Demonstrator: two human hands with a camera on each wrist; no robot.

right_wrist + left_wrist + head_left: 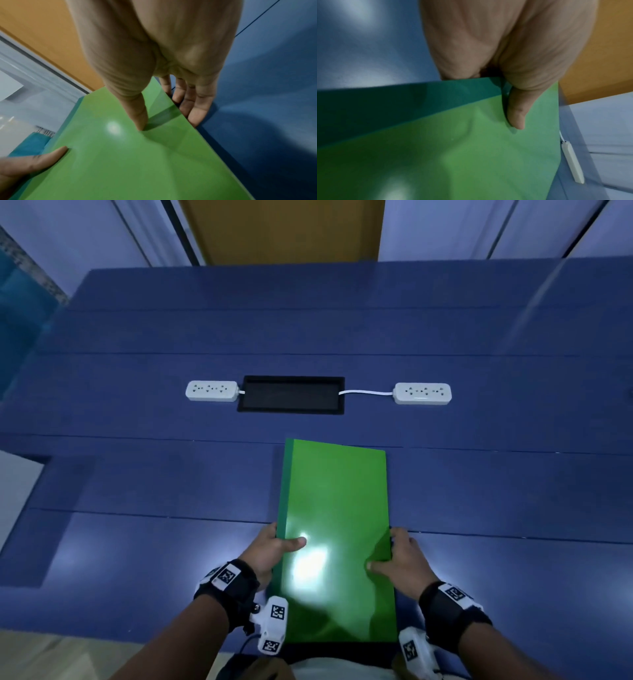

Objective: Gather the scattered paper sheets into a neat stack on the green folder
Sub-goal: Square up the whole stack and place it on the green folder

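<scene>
I am looking down at a dark blue table (pixel 137 481). A green folder (pixel 337 508) lies closed in front of me, its long side running away from my body, its near end at the table's front edge. My left hand (pixel 270 553) pinches the folder's left edge, thumb on top and fingers underneath. My right hand (pixel 400 559) pinches the right edge the same way, thumb on the cover, fingers below. That edge looks slightly raised off the table. No loose paper sheets show in any view. I judge I am only positioning the folder, so the gathering has not started. Next I would set the folder flat, let go, and look for the sheets. Farther back, two white power strips (pixel 211 390) flank a black cable hatch (pixel 291 394).
</scene>
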